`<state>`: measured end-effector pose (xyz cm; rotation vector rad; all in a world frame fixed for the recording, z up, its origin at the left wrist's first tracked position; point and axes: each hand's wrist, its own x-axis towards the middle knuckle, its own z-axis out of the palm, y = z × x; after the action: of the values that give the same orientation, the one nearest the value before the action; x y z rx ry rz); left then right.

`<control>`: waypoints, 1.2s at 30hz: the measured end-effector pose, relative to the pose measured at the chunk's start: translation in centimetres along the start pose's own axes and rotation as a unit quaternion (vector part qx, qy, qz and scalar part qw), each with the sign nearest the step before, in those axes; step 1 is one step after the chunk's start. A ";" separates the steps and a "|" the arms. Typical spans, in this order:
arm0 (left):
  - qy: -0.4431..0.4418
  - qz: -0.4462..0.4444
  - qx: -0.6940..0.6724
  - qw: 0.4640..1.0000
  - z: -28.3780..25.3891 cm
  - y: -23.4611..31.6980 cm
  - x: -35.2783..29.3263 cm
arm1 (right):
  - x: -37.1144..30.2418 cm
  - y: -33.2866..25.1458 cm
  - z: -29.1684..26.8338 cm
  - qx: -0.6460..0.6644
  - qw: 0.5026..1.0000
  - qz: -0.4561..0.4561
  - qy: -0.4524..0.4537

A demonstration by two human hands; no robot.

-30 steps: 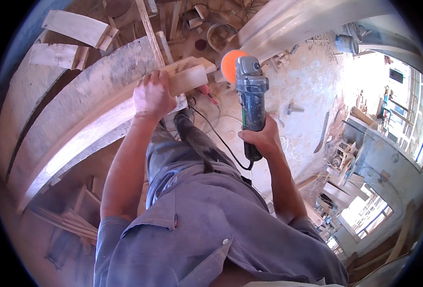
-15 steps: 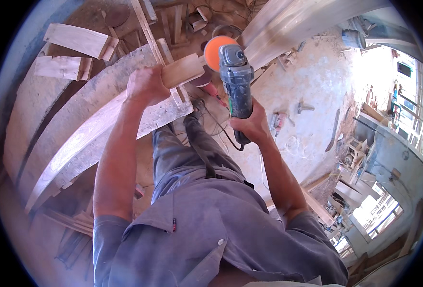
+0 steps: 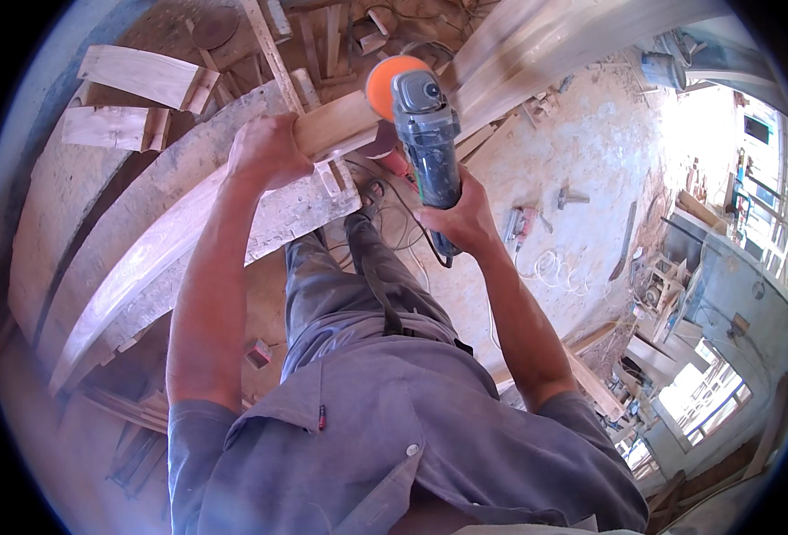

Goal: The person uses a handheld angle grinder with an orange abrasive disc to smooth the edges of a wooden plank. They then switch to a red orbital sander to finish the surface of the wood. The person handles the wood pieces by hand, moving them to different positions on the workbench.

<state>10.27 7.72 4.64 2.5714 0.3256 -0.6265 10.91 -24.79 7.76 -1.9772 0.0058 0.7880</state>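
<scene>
My right hand is closed round the dark body of an angle grinder. An orange disc is fitted to its head and sits at the end of a pale wooden piece; whether they touch I cannot tell. The fingers of my left hand wrap over that long, curved piece close to this end. From there the wood sweeps down to the left along a worn, dusty bench. A cord hangs from the grinder's rear.
Two cut wooden blocks lie at the far left of the bench. A large smooth timber slants across the top right. A red power tool and a coiled pale hose lie on the dusty floor. Scrap wood is piled at right.
The grinder has moved left and slightly away from me, bringing its disc over the wood's end. My left hand has shifted slightly left and still grips the piece.
</scene>
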 end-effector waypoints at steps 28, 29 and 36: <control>-0.006 -0.016 -0.021 1.000 -0.7 0.4 -0.1 | 0.3 -0.5 -1.5 -0.025 0.999 0.018 -0.012; -0.008 -0.015 -0.021 1.000 -0.7 0.4 -0.1 | 0.1 -1.1 -1.6 -0.013 1.000 0.024 -0.011; -0.010 -0.008 -0.017 1.000 -0.8 0.5 -0.3 | 0.9 -0.9 -1.3 -0.036 0.999 0.008 -0.016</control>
<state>10.51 7.64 5.60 2.5311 0.3479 -0.6477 12.55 -25.07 8.37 -2.0347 -0.0272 0.8406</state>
